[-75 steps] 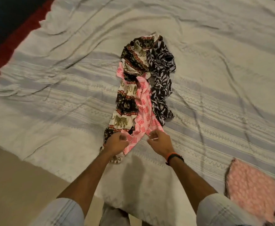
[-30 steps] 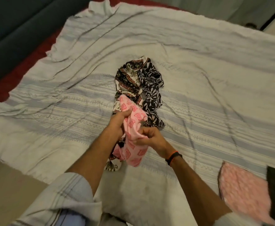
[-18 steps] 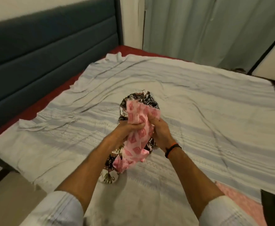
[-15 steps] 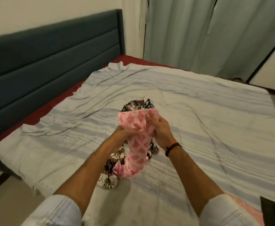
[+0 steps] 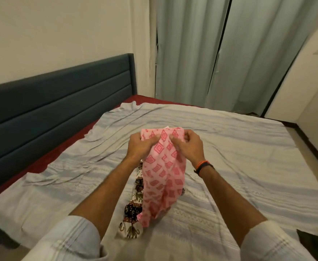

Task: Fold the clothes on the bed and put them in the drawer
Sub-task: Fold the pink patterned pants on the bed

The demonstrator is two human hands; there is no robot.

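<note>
Bed (image 5: 229, 147): one pink garment (image 5: 163, 172), perhaps two beneath.

Both hands raised over the bed (image 5: 229, 147), left hand (image 5: 142, 146) and right hand (image 5: 189, 146) each pinching the top edge of a pink garment (image 5: 163, 178) hanging down. Beneath it, an elephant-print garment (image 5: 133, 213) lying near the bed's near edge.

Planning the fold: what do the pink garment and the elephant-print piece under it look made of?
Pink garment: thin, soft woven fabric, matte; it hangs limp and drapes in loose folds. Elephant-print piece: likely similar light printed cloth, lying flat and crumpled; the weave is too small to tell.
</note>
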